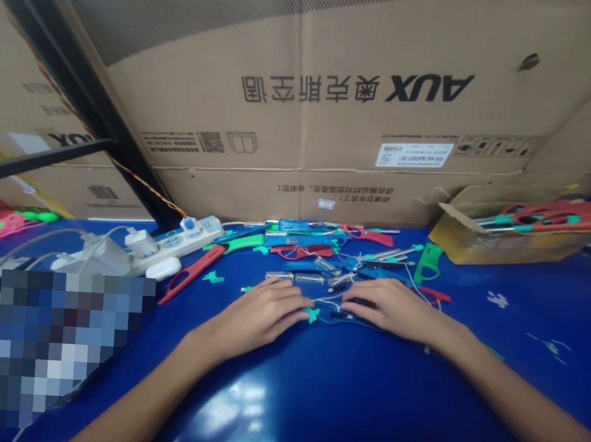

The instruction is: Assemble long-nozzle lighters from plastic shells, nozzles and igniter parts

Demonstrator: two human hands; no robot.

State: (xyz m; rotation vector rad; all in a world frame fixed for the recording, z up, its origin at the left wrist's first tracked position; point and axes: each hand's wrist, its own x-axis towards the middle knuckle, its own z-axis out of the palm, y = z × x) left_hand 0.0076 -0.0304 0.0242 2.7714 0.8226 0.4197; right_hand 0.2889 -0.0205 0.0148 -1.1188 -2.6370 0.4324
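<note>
My left hand (272, 313) is closed, thumb and fingertips together at a small green plastic piece (312, 315). Close by on the right, my right hand (390, 308) has its fingers curled over a translucent blue lighter casing (354, 322), which lies low on the table. Thin white wires and a small black part (342, 315) show at that casing between the hands. My fingers hide much of it. Just beyond are clear cylindrical tanks (309, 278), a red lighter handle (306, 252) and more blue casings (300, 266) with metal tubes.
An open cardboard box (474, 250) of red lighters stands at the right back. Left are a white power strip (187, 238) with chargers and a red casing (192, 275). A large carton (301, 134) walls off the back. White scraps (497, 299) lie on the blue table (284, 407).
</note>
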